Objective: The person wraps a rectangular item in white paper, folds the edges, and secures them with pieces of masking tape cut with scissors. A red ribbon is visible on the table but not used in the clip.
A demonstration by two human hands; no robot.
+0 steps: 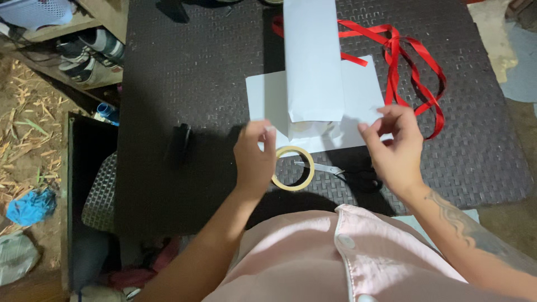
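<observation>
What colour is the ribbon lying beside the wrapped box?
The ribbon is red, looped loosely on the dark woven mat at the right of the white-wrapped box; head view.

A tape roll point(293, 168) lies before the paper point(313, 106), scissors point(347, 174) right, ribbon point(411, 72) behind.

Head view, steeply down, close.

White paper point(358, 89), red ribbon point(417, 72), tan tape roll point(293, 168), seemingly black-handled scissors point(358, 178), dark woven mat point(196, 84).
</observation>
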